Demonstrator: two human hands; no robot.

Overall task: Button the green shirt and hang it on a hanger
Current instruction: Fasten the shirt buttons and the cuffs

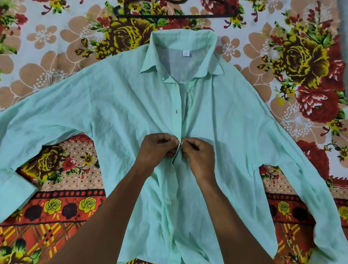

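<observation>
We keep the green shirt (129, 108) spread flat on the flowered bedsheet (51, 40) so both front edges meet. Our left hand (157, 149) and right hand (200, 154) pinch them at mid-chest, probably at a button; the hanger (177, 6) waits above the collar.

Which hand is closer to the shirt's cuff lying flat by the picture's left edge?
Left. The left hand pinches the green shirt's front on the side nearer that cuff; the right hand grips the placket just beyond it, farther away.

Bare bedsheet (51, 47) between shirt (117, 111) and hanger (177, 6).
</observation>
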